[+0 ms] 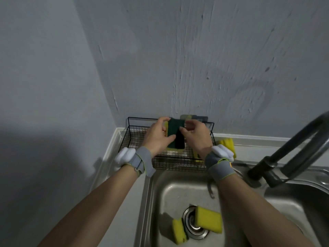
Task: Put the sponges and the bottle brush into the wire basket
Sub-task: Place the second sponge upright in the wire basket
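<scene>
**Green-faced sponge held over the wire basket**

Black wire basket (137, 138) sat against the wall, its left half bare. Both hands gripped one sponge (175, 134) above it: left hand (156, 137) pinching its left edge, right hand (196, 138) its right. Two sponges (208, 219) (179, 230) lay by the sink (153, 202) drain; another (228, 143) rested beside the basket's right rim.
</scene>
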Available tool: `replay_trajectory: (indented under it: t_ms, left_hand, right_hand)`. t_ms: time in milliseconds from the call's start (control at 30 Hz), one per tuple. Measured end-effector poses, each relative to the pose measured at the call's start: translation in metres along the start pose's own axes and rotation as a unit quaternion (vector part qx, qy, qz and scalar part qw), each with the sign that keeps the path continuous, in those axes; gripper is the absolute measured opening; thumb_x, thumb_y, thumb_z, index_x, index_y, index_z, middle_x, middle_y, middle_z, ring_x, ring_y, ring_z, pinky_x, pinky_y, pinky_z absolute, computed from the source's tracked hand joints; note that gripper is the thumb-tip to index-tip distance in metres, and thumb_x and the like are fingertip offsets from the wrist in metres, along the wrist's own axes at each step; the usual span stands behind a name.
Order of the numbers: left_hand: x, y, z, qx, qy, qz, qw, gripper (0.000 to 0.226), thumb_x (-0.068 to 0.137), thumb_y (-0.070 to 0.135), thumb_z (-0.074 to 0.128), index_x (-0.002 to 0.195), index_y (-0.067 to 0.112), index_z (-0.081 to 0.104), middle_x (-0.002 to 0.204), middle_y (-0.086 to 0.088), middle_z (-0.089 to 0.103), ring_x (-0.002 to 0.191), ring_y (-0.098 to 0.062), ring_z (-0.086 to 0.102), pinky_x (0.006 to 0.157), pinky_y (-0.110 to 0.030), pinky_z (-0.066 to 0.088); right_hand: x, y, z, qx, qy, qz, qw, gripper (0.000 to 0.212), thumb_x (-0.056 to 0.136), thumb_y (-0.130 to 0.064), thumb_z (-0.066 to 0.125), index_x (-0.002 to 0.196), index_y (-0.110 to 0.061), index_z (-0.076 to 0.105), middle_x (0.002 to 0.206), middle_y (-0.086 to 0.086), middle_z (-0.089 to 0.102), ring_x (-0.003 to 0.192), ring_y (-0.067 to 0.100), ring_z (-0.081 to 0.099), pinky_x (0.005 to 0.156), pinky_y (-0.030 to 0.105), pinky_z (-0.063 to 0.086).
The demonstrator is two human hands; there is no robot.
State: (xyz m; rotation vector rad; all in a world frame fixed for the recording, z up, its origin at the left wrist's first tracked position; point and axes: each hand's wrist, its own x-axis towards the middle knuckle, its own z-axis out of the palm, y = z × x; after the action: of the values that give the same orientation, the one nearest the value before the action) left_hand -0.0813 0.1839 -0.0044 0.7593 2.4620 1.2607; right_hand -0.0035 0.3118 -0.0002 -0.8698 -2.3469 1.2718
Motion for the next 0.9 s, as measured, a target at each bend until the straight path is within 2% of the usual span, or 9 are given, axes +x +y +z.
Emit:
replay_trajectory:
  t_ms: [100, 233, 367, 733, 900]
  left_hand:
    - [0.021, -0.008, 0.015, -0.006, -0.014, -0.017, 1.0, 0.06, 0.081, 0.019, 0.075, 0.133, 0.028, 0.046, 0.108, -0.01, 0.057, 0.094, -0.028, 0.062, 0.083, -0.049, 0.056]
    - [0.036, -0.022, 0.035, -0.008, -0.032, -0.035, 0.999, 0.06, 0.08, 0.02, 0.077, 0.132, 0.026, 0.048, 0.102, -0.007, 0.058, 0.085, -0.022, 0.061, 0.08, -0.042, 0.057]
    - [0.045, -0.038, 0.057, 0.0, -0.063, -0.066, 0.996, 0.061, 0.079, 0.022, 0.077, 0.132, 0.027, 0.048, 0.107, -0.009, 0.06, 0.095, -0.028, 0.065, 0.083, -0.045, 0.056]
    - [0.059, -0.055, 0.088, 0.011, -0.105, -0.135, 0.985, 0.062, 0.078, 0.02, 0.079, 0.131, 0.027, 0.048, 0.108, -0.011, 0.059, 0.1, -0.035, 0.065, 0.083, -0.047, 0.058]
    - [0.064, -0.061, 0.097, 0.039, -0.112, -0.131, 0.984, 0.06, 0.077, 0.023, 0.079, 0.13, 0.028, 0.051, 0.105, -0.006, 0.061, 0.098, -0.028, 0.064, 0.082, -0.036, 0.056]
  right_hand:
    - [0.016, 0.013, 0.004, -0.02, -0.001, 0.011, 1.0, 0.039, 0.089, -0.025, 0.068, 0.126, -0.011, 0.063, 0.11, 0.009, 0.075, 0.102, 0.025, 0.07, 0.088, 0.046, 0.058]
    - [0.028, 0.031, 0.01, -0.05, -0.011, 0.029, 0.998, 0.033, 0.089, -0.024, 0.067, 0.121, -0.016, 0.068, 0.108, 0.008, 0.076, 0.103, 0.026, 0.07, 0.091, 0.046, 0.057]
    - [0.039, 0.051, 0.015, -0.09, -0.032, 0.056, 0.994, 0.032, 0.089, -0.025, 0.067, 0.12, -0.018, 0.069, 0.108, 0.008, 0.076, 0.106, 0.028, 0.068, 0.092, 0.038, 0.054]
    - [0.052, 0.079, 0.023, -0.148, -0.062, 0.103, 0.982, 0.038, 0.086, -0.018, 0.07, 0.124, -0.017, 0.067, 0.117, 0.009, 0.073, 0.109, 0.027, 0.067, 0.093, 0.034, 0.054]
    - [0.054, 0.086, 0.022, -0.168, -0.053, 0.117, 0.977, 0.036, 0.085, -0.016, 0.071, 0.12, -0.019, 0.069, 0.117, 0.008, 0.073, 0.11, 0.028, 0.066, 0.095, 0.034, 0.053]
